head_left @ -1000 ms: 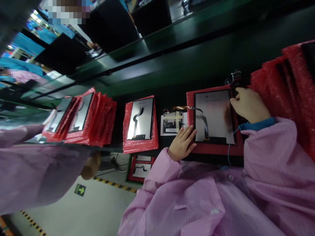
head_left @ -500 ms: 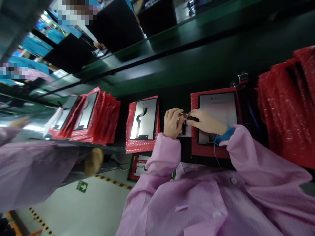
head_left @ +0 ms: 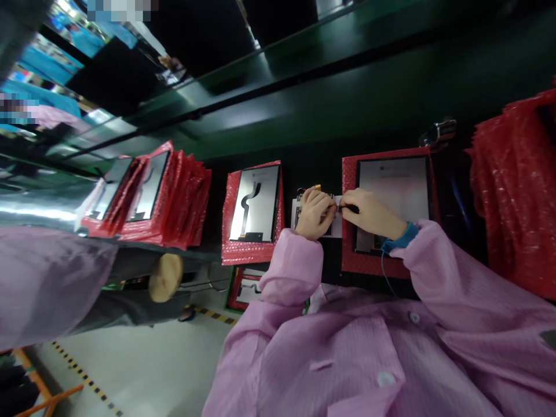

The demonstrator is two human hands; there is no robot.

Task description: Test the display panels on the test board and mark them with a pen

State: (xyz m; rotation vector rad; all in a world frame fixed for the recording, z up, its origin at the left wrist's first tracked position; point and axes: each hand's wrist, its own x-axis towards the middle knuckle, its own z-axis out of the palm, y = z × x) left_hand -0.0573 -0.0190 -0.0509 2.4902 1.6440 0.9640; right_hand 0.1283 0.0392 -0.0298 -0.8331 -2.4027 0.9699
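Observation:
My left hand [head_left: 313, 213] is closed over a small white fixture [head_left: 337, 230] with metal parts, between two display panels. Close beside it, my right hand [head_left: 369, 213] pinches at the fixture's right side, its forearm over the right panel. What the fingertips hold is too small to name. The right grey panel [head_left: 397, 182] lies on red bubble wrap [head_left: 348, 255]. To the left, another panel [head_left: 264, 200] with a black flex cable [head_left: 245, 211] rests on red bubble wrap. A blue band [head_left: 402, 236] circles my right wrist.
Red bubble-wrap stacks stand at the left [head_left: 185, 200] and right [head_left: 512, 197]. A metal object [head_left: 438, 133] sits behind the right panel. A round stool [head_left: 165, 278], a coworker's sleeve [head_left: 47, 284] and a low green-edged tray [head_left: 230, 295] are at lower left.
Both hands have come lower onto the fixture, their fingertips closer together. The brown flex part seen between them earlier is no longer plainly visible. The coworker's hand at the left has left view.

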